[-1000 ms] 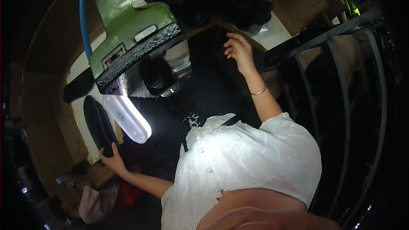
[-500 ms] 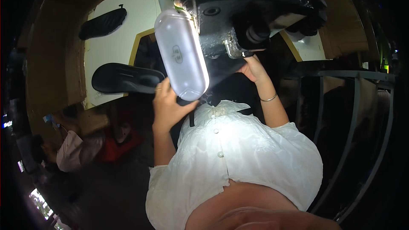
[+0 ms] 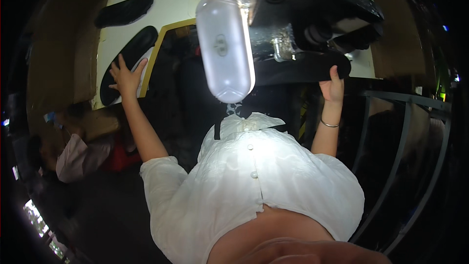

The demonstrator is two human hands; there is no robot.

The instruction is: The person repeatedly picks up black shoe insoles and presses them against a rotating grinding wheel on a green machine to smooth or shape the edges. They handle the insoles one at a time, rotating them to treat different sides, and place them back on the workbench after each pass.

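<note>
Reaching out, the left hand (image 3: 124, 76) lies flat and released on a black sole piece (image 3: 128, 63); the right hand (image 3: 333, 88) clenches another black piece (image 3: 303, 68) under the machine (image 3: 312, 10).

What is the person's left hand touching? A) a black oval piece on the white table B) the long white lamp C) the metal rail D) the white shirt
A: the left hand lies spread on a black oval piece on the white table, away from the lamp.
</note>
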